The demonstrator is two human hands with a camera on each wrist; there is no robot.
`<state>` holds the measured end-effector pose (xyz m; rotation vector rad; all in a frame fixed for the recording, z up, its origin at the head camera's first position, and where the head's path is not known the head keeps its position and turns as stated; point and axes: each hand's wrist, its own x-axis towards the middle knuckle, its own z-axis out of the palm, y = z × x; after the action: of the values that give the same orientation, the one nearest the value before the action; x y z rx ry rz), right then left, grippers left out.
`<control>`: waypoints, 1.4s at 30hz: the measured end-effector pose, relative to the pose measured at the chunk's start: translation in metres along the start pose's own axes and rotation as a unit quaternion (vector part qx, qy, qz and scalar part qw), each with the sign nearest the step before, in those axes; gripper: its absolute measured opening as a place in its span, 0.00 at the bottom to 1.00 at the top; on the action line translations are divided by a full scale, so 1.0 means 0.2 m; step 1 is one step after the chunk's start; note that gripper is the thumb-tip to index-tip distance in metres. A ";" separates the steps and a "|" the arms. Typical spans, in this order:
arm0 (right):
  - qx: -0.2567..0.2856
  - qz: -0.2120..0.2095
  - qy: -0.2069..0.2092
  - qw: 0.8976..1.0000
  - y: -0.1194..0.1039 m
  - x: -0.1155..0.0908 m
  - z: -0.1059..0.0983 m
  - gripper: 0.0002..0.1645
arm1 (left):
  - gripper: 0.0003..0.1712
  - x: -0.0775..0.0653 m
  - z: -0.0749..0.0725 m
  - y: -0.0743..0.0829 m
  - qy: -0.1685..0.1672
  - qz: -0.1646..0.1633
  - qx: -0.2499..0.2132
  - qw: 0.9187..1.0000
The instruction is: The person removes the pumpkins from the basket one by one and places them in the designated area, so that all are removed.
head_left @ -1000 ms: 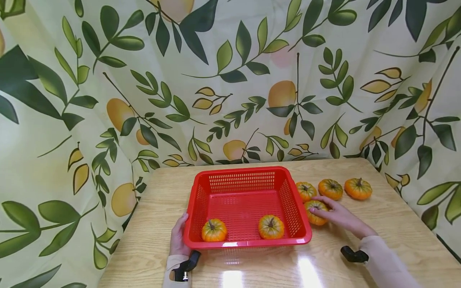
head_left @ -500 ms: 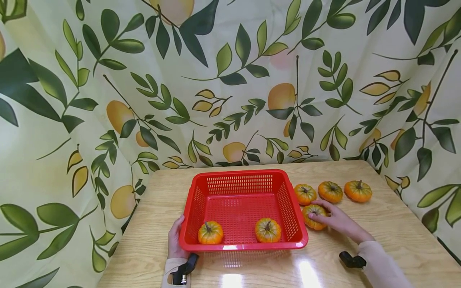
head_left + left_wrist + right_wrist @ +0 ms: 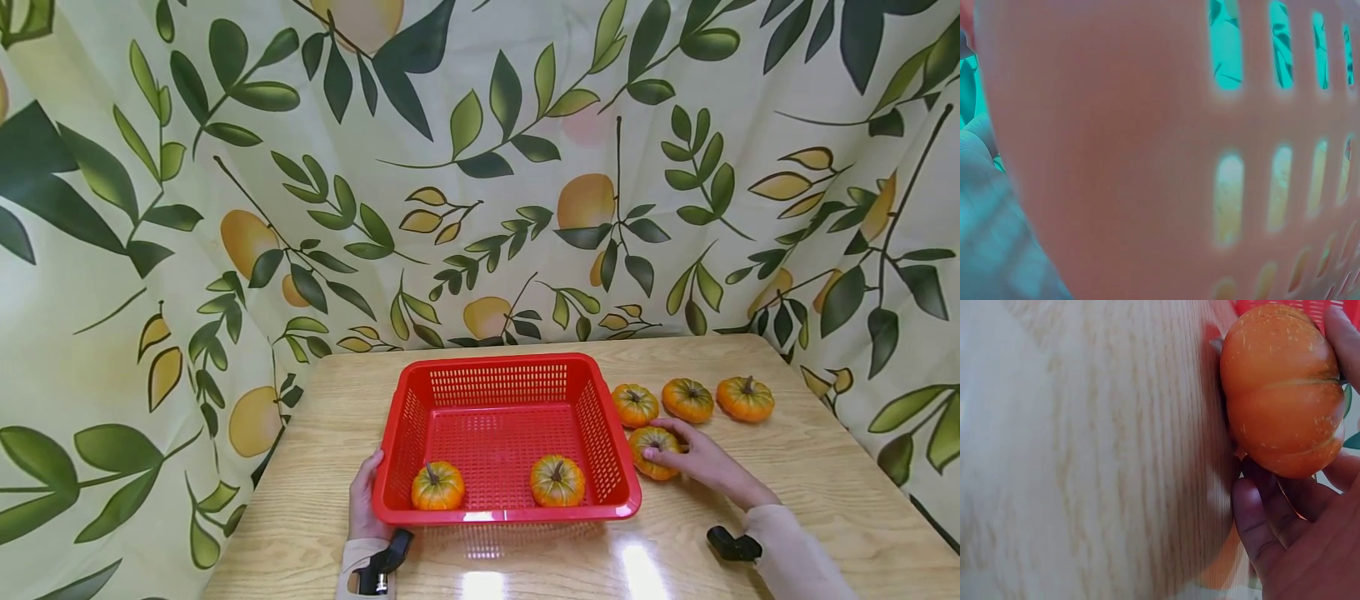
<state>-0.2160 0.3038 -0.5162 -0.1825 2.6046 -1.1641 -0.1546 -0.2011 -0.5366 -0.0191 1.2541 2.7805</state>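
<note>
Right hand [image 3: 693, 458] holds a ribbed orange pumpkin [image 3: 1282, 394], thumb and fingers opposed, likely to suit its roundness, just beside the right edge of the red slotted plastic basket [image 3: 517, 514]. Left hand [image 3: 366, 504] is at its left edge, probably steadying it on the worktop [image 3: 315, 442], can't tell how tightly

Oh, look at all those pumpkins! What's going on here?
A person's left hand is at the left side of a red basket, while their right hand grips a small pumpkin just outside its right side. Two other pumpkins are in the basket, near its front wall. A loose row of three more pumpkins lies on the table, farther back to the right.
</note>
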 end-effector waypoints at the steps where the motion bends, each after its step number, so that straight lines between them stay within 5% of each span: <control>1: 0.001 0.001 0.002 1.000 0.00 0.00 0.00 0.45 | 0.17 0.00 0.00 0.00 -0.001 0.000 0.001 1.000; 29: -0.015 0.022 0.030 0.999 0.01 -0.02 0.03 0.51 | 0.19 0.00 0.00 0.01 -0.043 0.003 -0.018 0.999; 42: -0.009 -0.015 0.049 0.999 0.02 -0.03 0.04 0.52 | 0.17 0.00 0.00 0.01 -0.022 0.005 -0.010 1.000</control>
<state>-0.2080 0.3020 -0.5237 -0.1711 2.7069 -1.1893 -0.1547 -0.2023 -0.5350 0.0460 1.2187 2.7864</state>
